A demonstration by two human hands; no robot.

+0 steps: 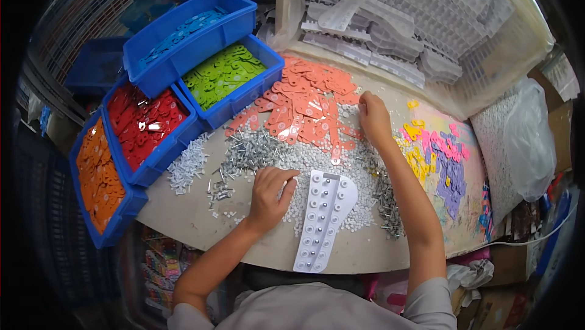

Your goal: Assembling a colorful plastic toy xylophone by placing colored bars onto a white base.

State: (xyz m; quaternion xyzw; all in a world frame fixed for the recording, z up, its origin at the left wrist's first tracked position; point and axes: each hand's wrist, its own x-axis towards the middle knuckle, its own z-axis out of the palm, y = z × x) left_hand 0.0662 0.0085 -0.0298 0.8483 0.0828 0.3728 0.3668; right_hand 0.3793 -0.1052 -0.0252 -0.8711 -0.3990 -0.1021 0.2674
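My left hand (270, 199) hovers at the near edge of the small white round beads (314, 161), left of a white moulded tray (321, 217). Its fingers are bent, with a gap between thumb and forefinger and nothing visible in them. The tray lies lengthwise toward me and has rows of round white cups, with shiny metal studs down its middle. My right hand (374, 117) is farther off, at the right edge of the flat coral plastic pieces (304, 101). Its fingers are curled together; whatever they may pinch is hidden.
Blue bins at the left hold orange (100, 175), red (143, 123), green (225, 73) and blue pieces (183, 35). Metal pins (250, 153) and white pins (187, 164) lie nearby. Yellow (416, 159) and purple pieces (450, 181) lie right. A white crate (493, 74) stands behind.
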